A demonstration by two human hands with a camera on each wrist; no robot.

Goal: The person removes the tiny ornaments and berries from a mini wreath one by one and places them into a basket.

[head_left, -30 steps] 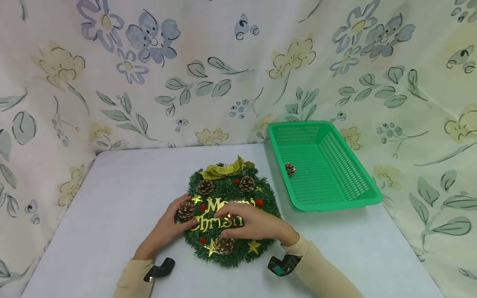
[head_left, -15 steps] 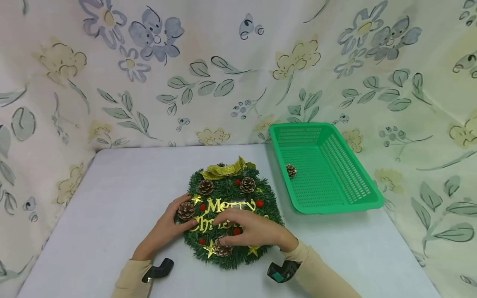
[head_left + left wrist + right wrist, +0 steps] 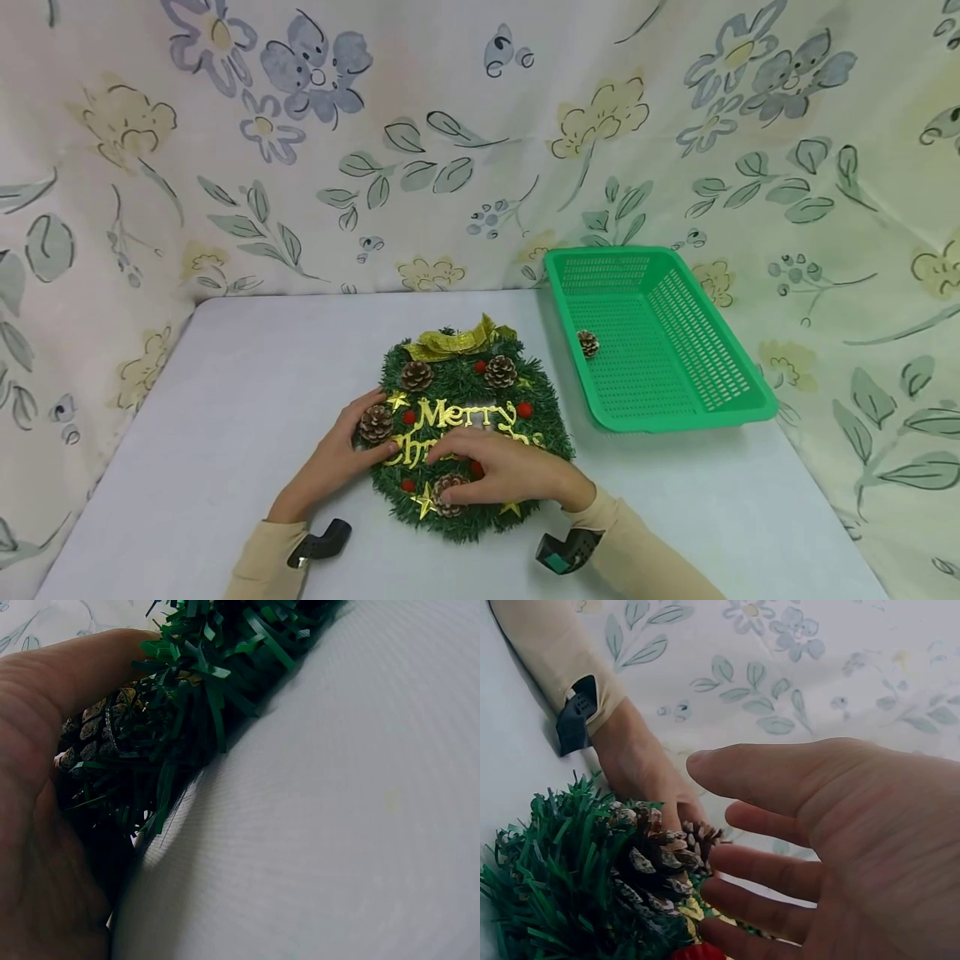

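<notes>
A green wreath [image 3: 465, 529] with gold "Merry Christmas" lettering, pine cones, red balls, gold stars and a gold bow lies on the white table. My left hand [image 3: 339, 457] grips its left edge around a pine cone [image 3: 376, 423], thumb on top; the left wrist view shows the thumb over the green tinsel [image 3: 217, 682]. Over the lower right of the wreath, my right hand [image 3: 513, 469] hovers with relaxed, spread fingers, its thumb near the bottom pine cone [image 3: 649, 862]. In the right wrist view nothing is between those fingers.
A green plastic basket [image 3: 675, 358] stands at the back right, with one pine cone [image 3: 588, 343] inside by its left wall. Behind the white table [image 3: 225, 400] hangs a flowered cloth [image 3: 450, 208].
The right hand has shifted slightly down and left over the wreath, uncovering more of the word "Merry". The left hand keeps its grip on the left edge.
</notes>
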